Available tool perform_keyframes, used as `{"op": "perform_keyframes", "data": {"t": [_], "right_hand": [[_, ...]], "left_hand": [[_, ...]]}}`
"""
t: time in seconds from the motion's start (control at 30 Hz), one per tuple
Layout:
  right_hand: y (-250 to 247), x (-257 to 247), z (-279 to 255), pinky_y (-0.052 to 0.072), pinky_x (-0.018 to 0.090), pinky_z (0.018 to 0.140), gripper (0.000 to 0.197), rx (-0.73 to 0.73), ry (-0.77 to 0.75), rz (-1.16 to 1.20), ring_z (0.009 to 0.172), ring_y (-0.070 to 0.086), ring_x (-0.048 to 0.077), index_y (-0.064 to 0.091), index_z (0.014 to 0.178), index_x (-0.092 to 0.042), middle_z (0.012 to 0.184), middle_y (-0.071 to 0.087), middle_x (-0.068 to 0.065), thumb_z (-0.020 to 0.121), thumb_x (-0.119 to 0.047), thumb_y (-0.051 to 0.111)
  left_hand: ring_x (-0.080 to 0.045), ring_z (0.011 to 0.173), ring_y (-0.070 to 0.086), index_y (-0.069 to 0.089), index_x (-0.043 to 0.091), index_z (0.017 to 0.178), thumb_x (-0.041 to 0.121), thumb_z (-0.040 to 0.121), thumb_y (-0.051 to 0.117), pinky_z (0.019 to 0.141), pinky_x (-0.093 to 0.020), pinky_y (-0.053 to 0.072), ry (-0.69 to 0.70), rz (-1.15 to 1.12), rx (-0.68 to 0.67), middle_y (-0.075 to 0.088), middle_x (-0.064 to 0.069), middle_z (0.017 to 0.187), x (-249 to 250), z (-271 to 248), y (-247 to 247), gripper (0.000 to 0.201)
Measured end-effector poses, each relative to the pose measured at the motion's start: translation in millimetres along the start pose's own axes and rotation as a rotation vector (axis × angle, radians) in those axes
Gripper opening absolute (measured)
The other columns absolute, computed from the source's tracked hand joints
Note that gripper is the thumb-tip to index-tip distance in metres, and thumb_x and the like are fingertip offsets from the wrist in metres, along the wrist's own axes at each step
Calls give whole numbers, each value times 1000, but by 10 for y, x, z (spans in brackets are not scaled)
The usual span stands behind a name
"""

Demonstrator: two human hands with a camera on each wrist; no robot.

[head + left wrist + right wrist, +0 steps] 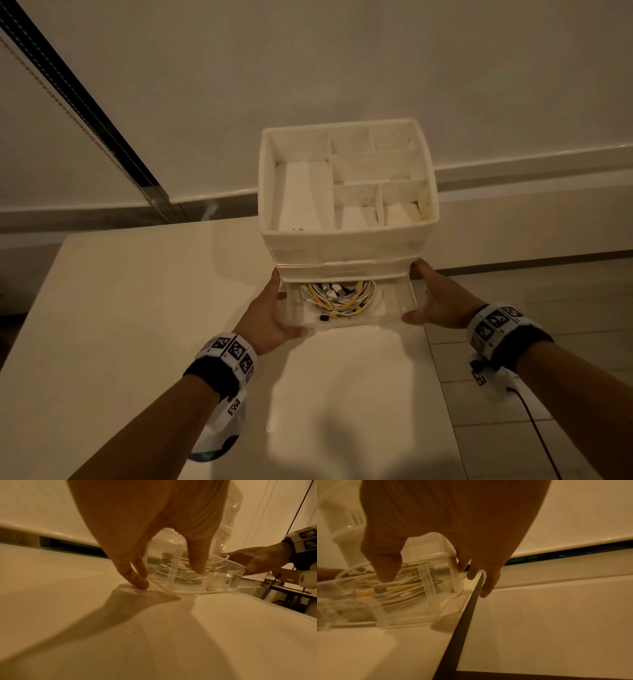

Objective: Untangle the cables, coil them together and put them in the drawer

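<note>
From the head camera, a white plastic organizer [347,240] with a divided top tray stands at the far right corner of a white table [137,325]. Its lowest drawer [394,308], clear plastic, is pulled partly out toward the person. Inside it lies the coil of white and yellow cables [337,296], with a small dark plug near the drawer front. The left hand [270,315] clasps the drawer's left front corner, thumb along the front edge; the right hand [435,301] flanks the right side, thumb at the front corner and fingers reaching back along the organizer's side. Both wrists wear bands with black-and-white markers [234,353].

From the left wrist, the left hand [154,527] straddles the clear drawer [221,574]: its thumb [197,563] lies against the front wall, its fingers [135,577] run down the outer side to the table [85,628]. The cables [187,573] show through the plastic. The right hand [257,559] touches the far corner.

From the right wrist, the picture is blurred. The right hand [453,520] spans the drawer [402,615] corner, thumb [387,566] on the front wall over the cables [399,589], fingers [488,584] loosely extended beyond the table [368,649] edge beside the organizer [426,547].
</note>
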State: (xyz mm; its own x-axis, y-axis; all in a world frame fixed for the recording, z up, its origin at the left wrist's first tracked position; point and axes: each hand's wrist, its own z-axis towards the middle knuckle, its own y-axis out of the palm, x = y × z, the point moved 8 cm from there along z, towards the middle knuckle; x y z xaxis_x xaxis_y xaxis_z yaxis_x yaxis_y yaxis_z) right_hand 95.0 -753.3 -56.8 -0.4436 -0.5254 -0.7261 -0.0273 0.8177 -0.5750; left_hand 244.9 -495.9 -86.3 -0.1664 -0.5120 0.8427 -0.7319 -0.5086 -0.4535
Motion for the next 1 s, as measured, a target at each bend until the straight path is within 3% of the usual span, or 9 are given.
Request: {"op": "perform_keyframes", "data": {"t": [0.1, 0.2, 0.33, 0.47, 0.53, 0.7, 0.83, 0.93, 1.0], "right_hand": [[-68, 99, 75, 42, 25, 94, 96, 102, 17, -31, 114, 50, 9, 29, 143, -23, 131, 52, -9, 66, -25, 86], [-87, 128, 101, 47, 28, 93, 84, 197, -13, -17, 112, 54, 8, 38, 139, -20, 128, 59, -5, 70, -24, 84], [-85, 164, 114, 57, 29, 82, 70, 351, -56, 53, 102, 63, 10, 48, 135, -16, 113, 65, -6, 74, -21, 81], [-45, 252, 175, 56, 33, 86, 52, 457, 3, 105, 98, 65, 12, 57, 124, -15, 104, 66, -8, 77, -22, 79], [-34, 254, 178, 52, 30, 87, 45, 514, 38, 149, 95, 64, 12, 59, 119, -14, 99, 65, -8, 78, -21, 78], [21, 241, 140, 48, 26, 85, 40, 586, 76, 237, 91, 64, 15, 60, 119, -12, 95, 66, -5, 82, -17, 74], [123, 203, 91, 50, 23, 80, 39, 532, 70, 283, 97, 63, 13, 56, 124, -15, 106, 66, -2, 87, -15, 69], [209, 205, -112, 46, 23, 84, 50, 505, 50, 227, 104, 59, 12, 47, 136, -21, 119, 59, -6, 90, -14, 65], [295, 332, -398, 46, 19, 84, 52, 526, 49, 186, 103, 64, 11, 49, 131, -36, 118, 63, -9, 89, -9, 64]], "left_hand": [[-15, 119, 57, 30, 56, 136, 19, 64, 89, 96, -37, 53, -55, -78, 129, 61, 9, 123, -11, 31, -47, 99], [-13, 114, 58, 46, 41, 131, 18, 69, 86, 101, -35, 47, -87, -45, 227, 64, 10, 117, 21, 56, -113, 77], [-15, 96, 62, 51, 25, 128, 18, 77, 81, 94, -31, 49, -128, -9, 308, 62, 8, 103, 95, 71, -139, 59], [-5, 83, 65, 56, 20, 122, 18, 79, 79, 86, -26, 51, -172, -9, 369, 68, 5, 99, 70, 127, -159, 49], [-7, 81, 65, 57, 16, 120, 21, 81, 77, 82, -24, 48, -174, 35, 398, 71, 1, 98, 69, 162, -175, 44], [-24, 91, 69, 56, 14, 118, 28, 84, 74, 81, -29, 50, -196, 139, 403, 73, -7, 100, 44, 235, -199, 40], [-23, 99, 66, 54, 15, 125, 21, 87, 71, 85, -30, 51, -173, 112, 343, 69, -3, 107, 28, 183, -148, 42], [-18, 118, 55, 43, 19, 142, 22, 86, 72, 103, -33, 45, -116, 73, 301, 57, 4, 127, 18, -30, -79, 63], [-15, 114, 58, 43, 27, 141, 22, 85, 72, 103, -33, 45, -108, 79, 354, 57, 6, 132, -105, -325, -57, 63]]}}
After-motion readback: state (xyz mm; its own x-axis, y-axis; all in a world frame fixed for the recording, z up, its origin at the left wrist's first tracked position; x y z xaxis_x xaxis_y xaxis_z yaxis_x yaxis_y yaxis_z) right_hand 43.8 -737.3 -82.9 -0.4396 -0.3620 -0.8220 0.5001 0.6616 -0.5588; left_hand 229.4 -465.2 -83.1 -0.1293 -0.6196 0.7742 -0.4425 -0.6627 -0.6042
